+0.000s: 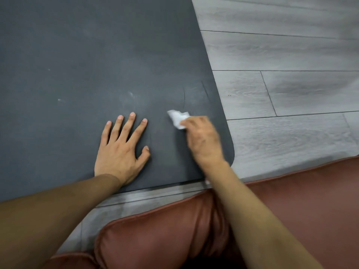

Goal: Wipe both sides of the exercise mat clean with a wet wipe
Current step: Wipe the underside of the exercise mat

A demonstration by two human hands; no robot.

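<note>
A dark grey exercise mat [93, 55] lies flat on the floor and fills the upper left of the view; its rounded near right corner is close to my hands. My left hand [121, 150] rests palm down on the mat with its fingers spread. To its right, my right hand [203, 140] presses a crumpled white wet wipe [177, 117] onto the mat near the right edge; the hand is blurred. Faint pale smudges and a few creases mark the mat just beyond the wipe.
Grey wood-look floor planks [291, 55] run along the mat's right side and in a narrow strip in front of it. A reddish-brown cushioned seat [291, 210] fills the lower right, under my right forearm.
</note>
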